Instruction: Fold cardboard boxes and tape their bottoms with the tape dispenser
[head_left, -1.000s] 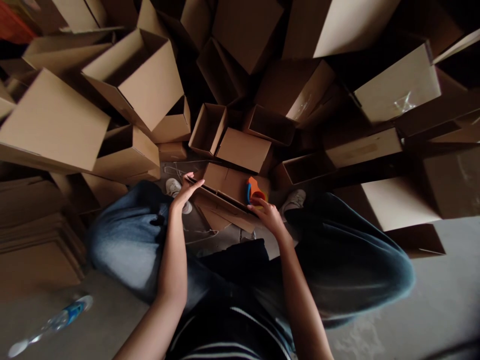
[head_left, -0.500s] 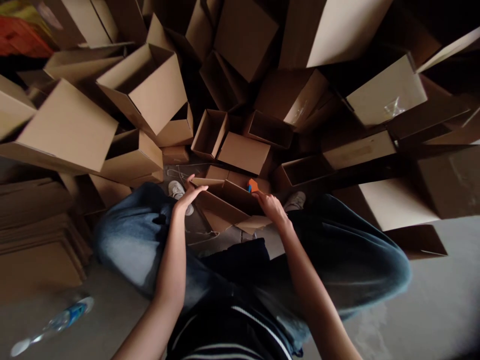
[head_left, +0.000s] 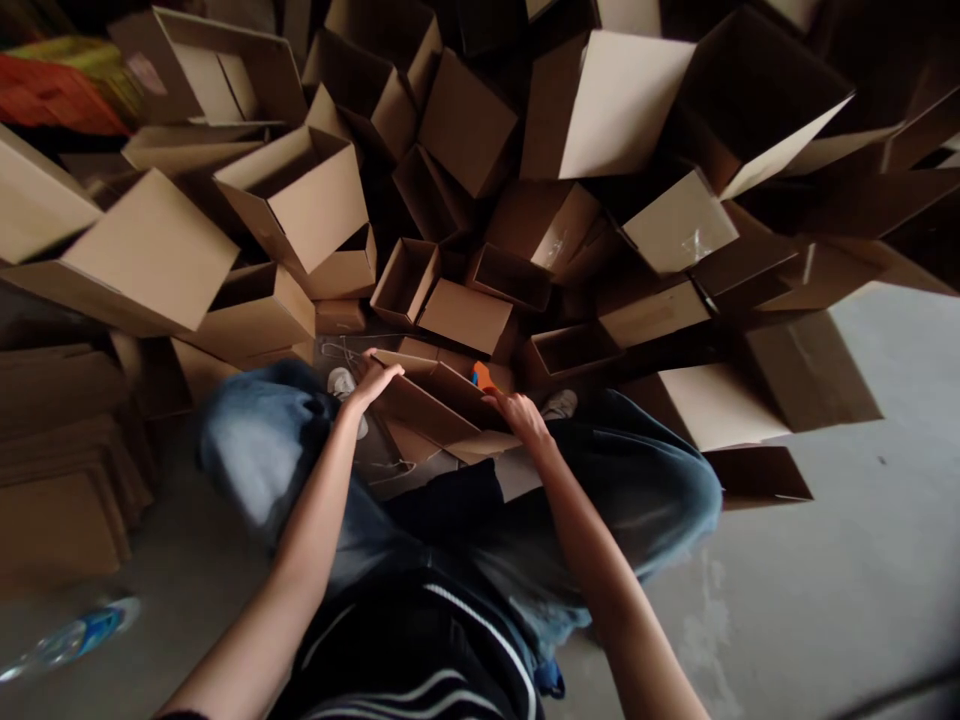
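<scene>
There are over twenty brown cardboard boxes (head_left: 420, 402), one orange tape dispenser (head_left: 484, 378) at centre, two white shoes (head_left: 560, 404), and, lower left, one blue-labelled clear plastic bottle (head_left: 82, 635).

Carton (head_left: 420, 404), almost flat a second ago, now apparently open.

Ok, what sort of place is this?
Probably a packing area or storeroom, though I can't be certain. Open cardboard boxes are heaped across a bare grey floor, flat cardboard is stacked at the left, and an orange tool, perhaps a tape dispenser, is at the right hand.
</scene>
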